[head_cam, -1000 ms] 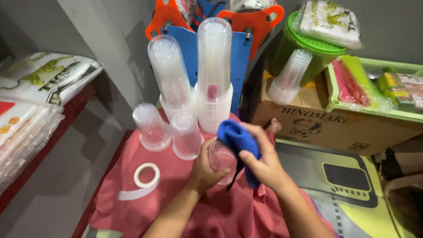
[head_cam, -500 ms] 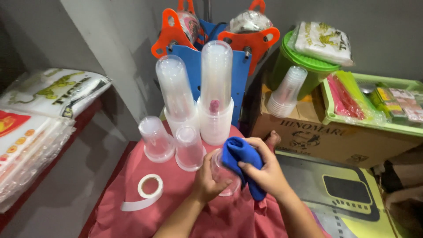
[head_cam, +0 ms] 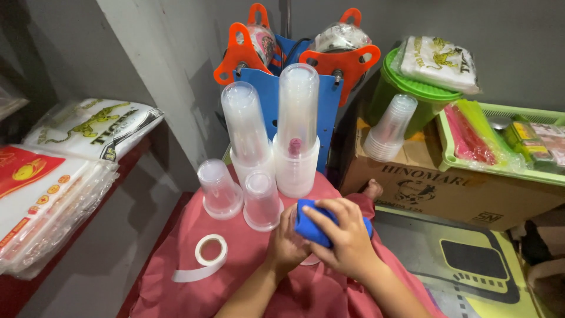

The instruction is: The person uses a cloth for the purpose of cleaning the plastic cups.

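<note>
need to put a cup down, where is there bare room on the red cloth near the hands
Free cloth lies between the tape roll and the left hand, and left of the roll toward the cloth's edge. Crowded: the back, where upside-down cups and tall cup stacks stand close, right behind the right hand and blue cloth.

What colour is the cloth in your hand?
The cloth is bright blue, seen in the head view.

The cups [head_cam: 262, 200] are clear, glossy plastic. The blue cloth [head_cam: 315, 227] looks soft and matt. Matt pink fabric [head_cam: 235, 282] covers the lap. The tape [head_cam: 210, 250] is smooth, whitish. The box [head_cam: 447, 188] is plain matt cardboard; the basket [head_cam: 471, 165] is green plastic.
</note>
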